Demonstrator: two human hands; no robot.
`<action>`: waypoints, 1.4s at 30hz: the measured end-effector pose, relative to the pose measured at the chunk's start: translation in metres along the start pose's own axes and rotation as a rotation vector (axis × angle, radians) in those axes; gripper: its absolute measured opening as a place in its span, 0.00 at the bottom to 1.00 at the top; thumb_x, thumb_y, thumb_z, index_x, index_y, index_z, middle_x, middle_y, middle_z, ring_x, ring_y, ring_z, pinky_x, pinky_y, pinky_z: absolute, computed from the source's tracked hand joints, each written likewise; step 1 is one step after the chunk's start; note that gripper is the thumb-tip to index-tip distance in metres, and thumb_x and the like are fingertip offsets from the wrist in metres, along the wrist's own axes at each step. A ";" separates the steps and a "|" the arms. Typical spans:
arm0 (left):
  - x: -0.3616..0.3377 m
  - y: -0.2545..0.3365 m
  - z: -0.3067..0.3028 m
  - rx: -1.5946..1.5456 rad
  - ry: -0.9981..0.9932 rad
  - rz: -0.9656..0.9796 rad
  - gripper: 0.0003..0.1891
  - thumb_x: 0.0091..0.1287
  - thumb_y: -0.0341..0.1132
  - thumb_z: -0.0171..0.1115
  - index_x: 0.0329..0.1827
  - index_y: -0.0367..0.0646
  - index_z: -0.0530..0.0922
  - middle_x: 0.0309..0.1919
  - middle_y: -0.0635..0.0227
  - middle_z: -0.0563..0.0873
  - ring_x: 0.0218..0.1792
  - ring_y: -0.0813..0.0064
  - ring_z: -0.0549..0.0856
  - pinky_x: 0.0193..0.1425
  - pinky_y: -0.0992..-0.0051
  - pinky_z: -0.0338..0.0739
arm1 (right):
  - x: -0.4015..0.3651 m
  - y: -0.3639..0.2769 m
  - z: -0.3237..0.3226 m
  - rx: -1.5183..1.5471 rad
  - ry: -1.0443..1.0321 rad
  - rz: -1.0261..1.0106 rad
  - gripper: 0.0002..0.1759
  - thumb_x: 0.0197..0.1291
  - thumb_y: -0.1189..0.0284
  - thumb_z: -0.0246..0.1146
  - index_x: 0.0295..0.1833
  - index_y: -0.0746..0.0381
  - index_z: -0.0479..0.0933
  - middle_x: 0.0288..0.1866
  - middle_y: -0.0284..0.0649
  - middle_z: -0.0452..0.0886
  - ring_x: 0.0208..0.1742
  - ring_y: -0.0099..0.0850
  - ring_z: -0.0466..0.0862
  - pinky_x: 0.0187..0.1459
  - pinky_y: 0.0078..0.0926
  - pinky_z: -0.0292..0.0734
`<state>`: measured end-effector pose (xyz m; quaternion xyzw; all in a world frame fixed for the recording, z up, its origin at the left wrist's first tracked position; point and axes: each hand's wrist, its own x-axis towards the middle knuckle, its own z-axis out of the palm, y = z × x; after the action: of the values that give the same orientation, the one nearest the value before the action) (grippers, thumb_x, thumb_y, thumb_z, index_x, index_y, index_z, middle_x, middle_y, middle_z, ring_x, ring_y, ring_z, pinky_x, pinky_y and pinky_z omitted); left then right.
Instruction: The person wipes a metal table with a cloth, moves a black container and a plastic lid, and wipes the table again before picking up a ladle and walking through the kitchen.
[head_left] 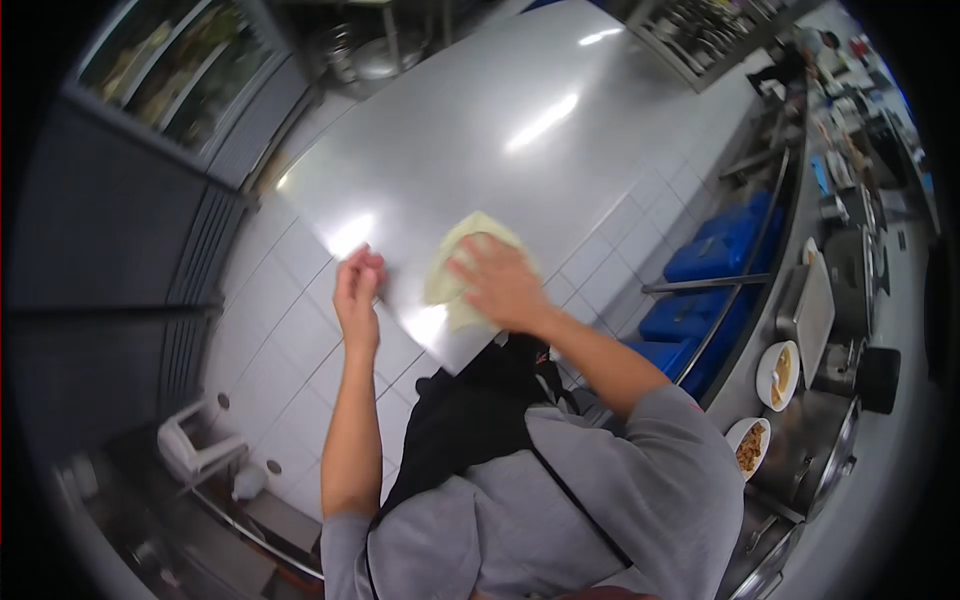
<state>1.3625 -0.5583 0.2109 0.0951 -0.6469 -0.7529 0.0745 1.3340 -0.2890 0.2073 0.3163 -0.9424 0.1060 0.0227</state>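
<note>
right grip (494, 284) is spread on pale cloth (441, 284), perhaps so the table (430, 150) is pressed evenly; for left grip (358, 285), closing cannot be told.

Pale yellow cloth (441, 280), spread on metal table (450, 150)

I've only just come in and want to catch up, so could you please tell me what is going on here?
A person in a black apron is standing at a metal table. Their right hand is spread over a pale yellow cloth on the table, close to its near corner. Their left hand is by the table's left edge, fingers bent, with nothing visible in it; whether it touches the edge is hard to tell.
</note>
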 end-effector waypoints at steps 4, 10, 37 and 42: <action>-0.131 -0.040 -0.113 -0.004 0.107 -0.215 0.19 0.75 0.41 0.57 0.61 0.38 0.77 0.44 0.64 0.84 0.46 0.72 0.83 0.56 0.67 0.78 | -0.015 0.051 0.000 -0.118 0.193 0.252 0.33 0.68 0.55 0.56 0.74 0.58 0.66 0.72 0.52 0.69 0.72 0.47 0.69 0.70 0.49 0.63; -0.284 -0.106 -0.222 0.050 0.585 -0.631 0.19 0.72 0.48 0.59 0.58 0.45 0.79 0.41 0.66 0.84 0.42 0.73 0.84 0.48 0.70 0.78 | 0.020 0.183 0.015 -0.343 0.142 0.908 0.38 0.71 0.39 0.39 0.80 0.47 0.57 0.79 0.54 0.57 0.77 0.61 0.58 0.73 0.59 0.52; 0.206 -0.027 -0.462 0.750 0.069 -0.458 0.17 0.68 0.33 0.62 0.57 0.35 0.79 0.30 0.67 0.83 0.31 0.79 0.79 0.36 0.75 0.75 | 0.356 0.129 0.051 -0.276 0.263 0.898 0.38 0.70 0.40 0.44 0.79 0.46 0.58 0.83 0.46 0.52 0.82 0.55 0.49 0.76 0.60 0.46; 0.242 -0.075 -0.541 0.970 -0.261 -0.685 0.12 0.70 0.38 0.60 0.48 0.39 0.80 0.25 0.67 0.81 0.21 0.77 0.80 0.20 0.74 0.72 | 0.372 0.159 0.041 -0.211 0.249 1.349 0.39 0.71 0.42 0.43 0.78 0.54 0.60 0.83 0.51 0.50 0.82 0.58 0.46 0.77 0.60 0.40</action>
<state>1.2579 -1.1236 0.0467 0.2278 -0.8526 -0.3590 -0.3040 0.9426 -0.3942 0.1790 -0.3571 -0.9288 0.0404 0.0906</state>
